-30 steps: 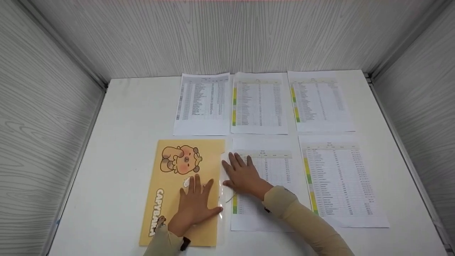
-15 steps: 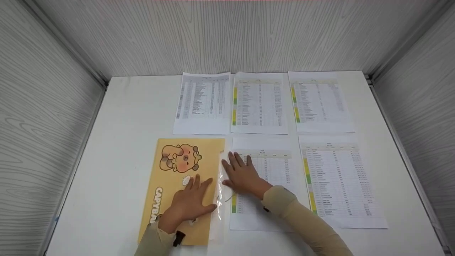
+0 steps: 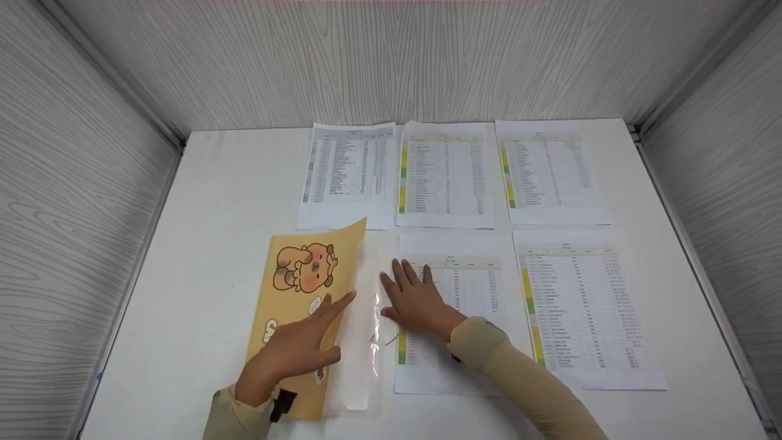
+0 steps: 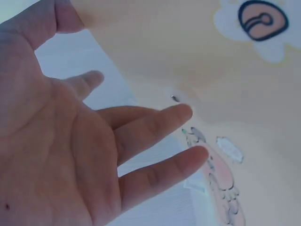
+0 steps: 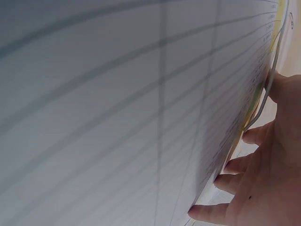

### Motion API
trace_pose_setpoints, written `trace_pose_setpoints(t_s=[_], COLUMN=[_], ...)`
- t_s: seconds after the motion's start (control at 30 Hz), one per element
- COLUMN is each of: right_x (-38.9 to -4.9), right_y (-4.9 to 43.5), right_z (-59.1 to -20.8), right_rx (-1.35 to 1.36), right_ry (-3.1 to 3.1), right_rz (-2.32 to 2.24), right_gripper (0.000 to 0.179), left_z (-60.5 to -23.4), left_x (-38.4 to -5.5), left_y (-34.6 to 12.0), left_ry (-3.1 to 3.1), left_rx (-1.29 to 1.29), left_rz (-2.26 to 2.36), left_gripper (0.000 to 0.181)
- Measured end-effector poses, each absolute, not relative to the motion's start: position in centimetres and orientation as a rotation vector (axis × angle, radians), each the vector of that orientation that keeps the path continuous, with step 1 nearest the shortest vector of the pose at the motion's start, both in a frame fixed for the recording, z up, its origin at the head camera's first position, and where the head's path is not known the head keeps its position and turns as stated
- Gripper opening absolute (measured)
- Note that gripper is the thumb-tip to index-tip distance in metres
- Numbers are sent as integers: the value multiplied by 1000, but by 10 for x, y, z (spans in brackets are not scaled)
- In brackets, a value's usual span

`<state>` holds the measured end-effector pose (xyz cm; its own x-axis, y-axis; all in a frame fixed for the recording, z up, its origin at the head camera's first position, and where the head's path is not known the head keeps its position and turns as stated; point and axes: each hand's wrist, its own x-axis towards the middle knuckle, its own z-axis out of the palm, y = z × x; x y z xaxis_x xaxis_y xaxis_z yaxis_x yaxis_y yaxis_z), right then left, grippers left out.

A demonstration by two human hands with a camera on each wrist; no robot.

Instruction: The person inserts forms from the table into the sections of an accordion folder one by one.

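A yellow folder (image 3: 293, 244) with a cartoon capybara lies at the left front. Its cover is tilted up along the right edge, showing a clear plastic sleeve (image 3: 360, 354) beneath. My left hand (image 3: 296, 348) lies over the cover, fingers extended; in the left wrist view the thumb meets the cover's edge (image 4: 110, 52). With fingers spread, my right hand (image 3: 421, 305) rests on the left side of a printed sheet (image 3: 452, 379) beside the folder. The right wrist view shows that hand's fingertips along the sheet's edge.
Several more printed sheets lie in rows: a grey-toned one (image 3: 345, 214), two with coloured strips (image 3: 446, 220) (image 3: 559, 217) at the back, and another (image 3: 611, 380) at front right. A thin grey cord (image 3: 394, 338) shows by my right hand. Wood-patterned panels (image 3: 391, 61) enclose the white table (image 3: 208, 244).
The folder's cover has lifted at its right edge and swung leftward, uncovering more of the clear sleeve. My left hand has moved left with it. My right hand has stayed in place.
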<state>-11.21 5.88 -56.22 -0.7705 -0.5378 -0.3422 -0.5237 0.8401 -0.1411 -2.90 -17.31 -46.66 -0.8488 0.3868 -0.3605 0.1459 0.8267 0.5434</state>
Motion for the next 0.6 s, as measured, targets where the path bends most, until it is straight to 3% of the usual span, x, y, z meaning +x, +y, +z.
trace_pose_setpoints(t_s=[0.23, 0.6], right_x=[-112, -112], right_y=[58, 60], right_z=[-561, -558], right_rx=[-801, -791], right_ry=[2631, 2635], right_rz=[-63, -50], right_gripper=[77, 77], left_z=[-451, -439], left_x=[-29, -31], left_y=[-183, -200], left_ry=[2485, 2437], left_rx=[372, 364], left_rz=[721, 846], left_gripper=[75, 73])
